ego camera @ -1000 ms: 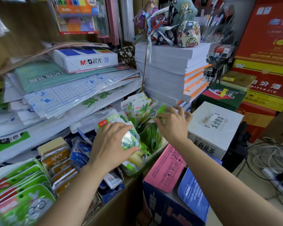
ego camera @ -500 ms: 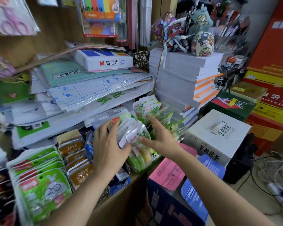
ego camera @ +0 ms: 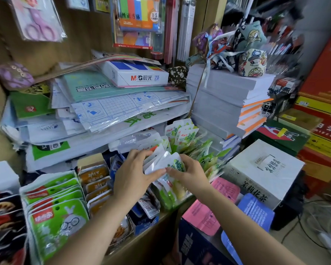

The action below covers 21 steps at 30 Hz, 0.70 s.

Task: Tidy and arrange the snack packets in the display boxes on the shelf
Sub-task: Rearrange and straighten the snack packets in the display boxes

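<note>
A clear display box at the shelf's right end holds several white-and-green snack packets, some upright at the back, some leaning. My left hand grips a bunch of these packets from the left side. Pressing the same bunch from the right and front is my right hand, fingers curled over the front packet. Left of them stand a blue box of small packets, orange-labelled packets and a row of green rabbit packets.
Stacks of plastic-wrapped paper and a paper ream overhang the boxes. White paper reams stand behind at the right. A white carton and a blue carton with pink sheets sit beside the shelf edge. Cables lie on the floor.
My right hand came back from the rear packets to the front bunch and now presses it against my left hand. The camera has shifted left and closer.
</note>
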Each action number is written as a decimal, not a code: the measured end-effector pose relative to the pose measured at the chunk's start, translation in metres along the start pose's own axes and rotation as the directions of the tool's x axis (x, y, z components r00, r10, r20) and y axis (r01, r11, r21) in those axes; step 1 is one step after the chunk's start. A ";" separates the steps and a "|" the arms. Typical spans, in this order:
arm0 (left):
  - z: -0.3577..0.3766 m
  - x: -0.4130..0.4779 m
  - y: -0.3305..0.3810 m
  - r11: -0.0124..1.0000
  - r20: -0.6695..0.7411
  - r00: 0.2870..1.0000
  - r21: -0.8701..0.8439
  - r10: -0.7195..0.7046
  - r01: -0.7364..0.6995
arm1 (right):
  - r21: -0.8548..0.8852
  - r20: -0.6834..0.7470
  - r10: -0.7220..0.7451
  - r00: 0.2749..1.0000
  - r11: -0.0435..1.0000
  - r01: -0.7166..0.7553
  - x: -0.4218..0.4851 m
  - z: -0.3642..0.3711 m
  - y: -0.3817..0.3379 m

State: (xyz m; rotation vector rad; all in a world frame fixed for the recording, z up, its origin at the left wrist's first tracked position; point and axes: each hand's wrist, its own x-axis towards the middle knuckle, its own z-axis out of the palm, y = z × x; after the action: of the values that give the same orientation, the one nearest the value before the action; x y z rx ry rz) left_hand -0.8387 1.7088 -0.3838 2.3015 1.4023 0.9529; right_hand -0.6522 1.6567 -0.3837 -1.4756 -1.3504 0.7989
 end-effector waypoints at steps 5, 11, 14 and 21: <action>0.007 0.014 0.010 0.971 -0.080 0.997 0.237 -0.004 0.023 | -0.220 0.022 0.022 1.000 0.975 -0.016 -0.002 0.004 0.004; 0.003 0.033 0.021 0.966 -0.097 0.992 0.252 0.085 -0.058 | -0.458 -0.176 -0.269 0.947 0.874 0.163 -0.003 -0.008 -0.010; 0.004 0.043 0.014 0.969 0.132 0.991 0.249 -0.026 -0.008 | -0.362 -0.280 -0.249 0.927 0.922 0.138 -0.001 -0.025 -0.019; 0.003 0.029 0.008 0.968 0.114 0.993 0.250 -0.021 -0.008 | -0.359 -0.135 -0.109 0.985 0.932 0.054 0.072 -0.044 -0.040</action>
State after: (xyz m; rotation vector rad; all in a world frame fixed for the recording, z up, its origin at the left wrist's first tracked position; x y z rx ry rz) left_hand -0.8222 1.7308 -0.3709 2.4830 1.5573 0.6599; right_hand -0.6131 1.7149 -0.3226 -1.7067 -1.4805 0.3896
